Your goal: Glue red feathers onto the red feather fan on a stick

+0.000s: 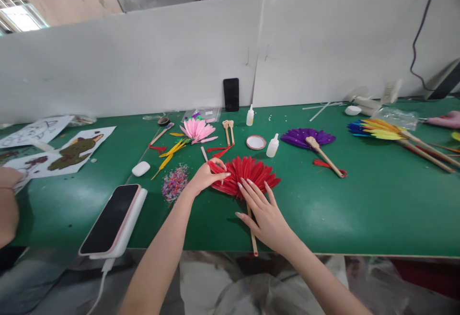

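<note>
A red feather fan (251, 169) lies in front of me on the green table, its wooden handle (253, 238) pointing toward the front edge. At the fan's left side, my left hand (209, 176) is closed on the outer feathers, thumb and forefinger close together. My right hand (264, 212) rests open over the base of the feathers, fingers stretched out, partly covering the handle. Just left of the fan is a pile of colourful small bits (175, 184). Behind it stand a white glue bottle (272, 147) and a round lid-like dish (256, 142).
A purple feather fan (308, 138) lies to the right, multicoloured feather fans (381, 130) farther right. Pink feathers (197, 129), wooden handles (228, 133) and another glue bottle (250, 115) are behind. A phone (111, 219) with a cable lies front left; another person's arm (7, 204) is beyond it.
</note>
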Demonstrator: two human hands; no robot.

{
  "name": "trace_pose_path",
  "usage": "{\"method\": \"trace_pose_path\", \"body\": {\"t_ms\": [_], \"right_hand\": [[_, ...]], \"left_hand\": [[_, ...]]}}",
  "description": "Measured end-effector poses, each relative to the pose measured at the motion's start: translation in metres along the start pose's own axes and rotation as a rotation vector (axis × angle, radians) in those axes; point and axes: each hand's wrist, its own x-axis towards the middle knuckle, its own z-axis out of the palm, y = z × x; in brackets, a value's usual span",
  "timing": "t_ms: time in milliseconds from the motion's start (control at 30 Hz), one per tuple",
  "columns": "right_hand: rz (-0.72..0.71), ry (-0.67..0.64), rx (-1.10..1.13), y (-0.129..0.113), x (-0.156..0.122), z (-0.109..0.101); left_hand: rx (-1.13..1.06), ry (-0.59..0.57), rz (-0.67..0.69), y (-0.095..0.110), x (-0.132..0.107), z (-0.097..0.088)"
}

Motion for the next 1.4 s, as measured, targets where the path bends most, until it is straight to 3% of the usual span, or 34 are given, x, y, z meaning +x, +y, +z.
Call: {"method": "trace_pose_path", "body": {"t_ms": [500,1400], "right_hand": [[-0.003,-0.009,-0.031,0.0,0.0,0.002],[0.003,-0.028,-0.011,0.0,0.0,0.0]], "left_hand": [[0.243,0.169,0.08,-0.007,0.001,-0.01],[0.172,0.148,0.111,-0.01,0.005,0.0]]}}
